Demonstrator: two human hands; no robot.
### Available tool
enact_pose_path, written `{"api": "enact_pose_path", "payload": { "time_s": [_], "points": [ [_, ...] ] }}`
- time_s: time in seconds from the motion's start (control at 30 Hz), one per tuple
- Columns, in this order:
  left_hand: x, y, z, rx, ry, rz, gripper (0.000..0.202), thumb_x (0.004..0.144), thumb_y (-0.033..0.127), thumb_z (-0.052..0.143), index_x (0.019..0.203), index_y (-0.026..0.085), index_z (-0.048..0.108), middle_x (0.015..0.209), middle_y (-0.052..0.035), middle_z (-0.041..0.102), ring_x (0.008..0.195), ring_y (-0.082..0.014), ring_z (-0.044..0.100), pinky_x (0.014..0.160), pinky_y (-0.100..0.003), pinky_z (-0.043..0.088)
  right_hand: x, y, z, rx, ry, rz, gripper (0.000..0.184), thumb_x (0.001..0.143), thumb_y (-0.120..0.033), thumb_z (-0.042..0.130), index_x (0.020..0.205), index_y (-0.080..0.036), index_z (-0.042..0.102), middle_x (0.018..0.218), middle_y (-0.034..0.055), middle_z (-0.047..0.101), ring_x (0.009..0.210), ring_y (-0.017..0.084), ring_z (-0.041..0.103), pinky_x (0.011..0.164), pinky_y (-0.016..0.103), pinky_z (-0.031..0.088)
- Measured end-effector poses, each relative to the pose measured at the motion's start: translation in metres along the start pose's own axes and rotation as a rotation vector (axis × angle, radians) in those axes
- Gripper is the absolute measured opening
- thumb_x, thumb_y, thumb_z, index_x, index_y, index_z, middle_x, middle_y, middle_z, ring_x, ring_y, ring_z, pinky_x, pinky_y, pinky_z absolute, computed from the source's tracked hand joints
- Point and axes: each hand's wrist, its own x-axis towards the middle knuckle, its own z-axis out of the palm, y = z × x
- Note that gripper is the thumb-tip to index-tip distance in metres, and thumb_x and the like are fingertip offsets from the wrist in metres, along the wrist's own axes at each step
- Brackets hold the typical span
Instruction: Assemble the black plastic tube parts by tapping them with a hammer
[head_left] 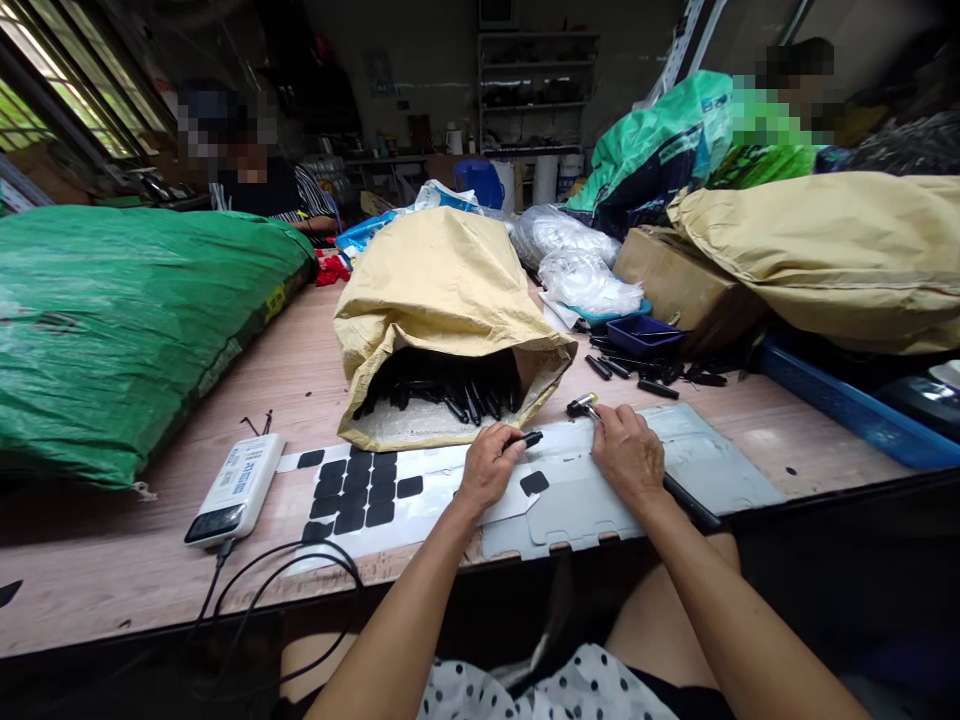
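Observation:
My left hand (491,465) is closed on a short black tube-like piece (532,439), whose end sticks out to the right past the fingers. A small hammer (694,505) is gripped in my right hand (628,455); its head, one end black and the other yellowish, points up and left, and its black handle runs back under the wrist. Between my hands a single black square patch (534,484) lies on a grey board (600,510). Left of my left hand, a white sheet (427,510) carries rows of similar black patches.
An open tan sack (442,290) with many black pieces inside lies ahead. Loose black pieces (658,388) lie near a purple tray (645,335). A white power bank (238,490) with a cable, a green sack (127,330) and a blue tray (840,405) flank me. Two people sit across.

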Motion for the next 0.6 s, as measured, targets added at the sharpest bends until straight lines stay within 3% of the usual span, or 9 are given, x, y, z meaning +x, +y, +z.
{"api": "enact_pose_path", "payload": {
  "time_s": [0.43, 0.53, 0.6],
  "points": [
    [-0.002, 0.002, 0.001, -0.034, 0.026, -0.010, 0.025, 0.099, 0.032, 0.044, 0.099, 0.022, 0.067, 0.102, -0.0045, 0.069, 0.105, -0.0222, 0.061, 0.097, -0.035, 0.045, 0.003, -0.004, -0.004, -0.018, -0.013, 0.001, 0.030, 0.095, -0.023, 0.051, 0.120, -0.019, 0.067, 0.100, 0.0089, 0.062, 0.090, 0.021, 0.053, 0.071, 0.033, 0.029],
    [-0.015, 0.014, -0.003, -0.069, 0.009, -0.011, 0.023, 0.098, 0.032, 0.048, 0.101, 0.022, 0.068, 0.104, -0.0047, 0.070, 0.105, -0.0227, 0.062, 0.097, -0.036, 0.046, 0.003, -0.004, -0.005, -0.009, -0.021, -0.002, 0.030, 0.096, -0.023, 0.050, 0.120, -0.019, 0.066, 0.100, 0.0090, 0.062, 0.090, 0.021, 0.052, 0.071, 0.032, 0.030],
    [-0.033, 0.029, -0.009, -0.165, -0.066, -0.035, 0.022, 0.097, 0.034, 0.052, 0.104, 0.022, 0.070, 0.105, -0.0045, 0.070, 0.102, -0.0222, 0.063, 0.095, -0.035, 0.047, 0.003, -0.004, -0.005, -0.006, -0.020, 0.002, 0.030, 0.096, -0.023, 0.049, 0.120, -0.019, 0.066, 0.101, 0.0091, 0.062, 0.090, 0.021, 0.052, 0.071, 0.033, 0.030]
  ]
}}
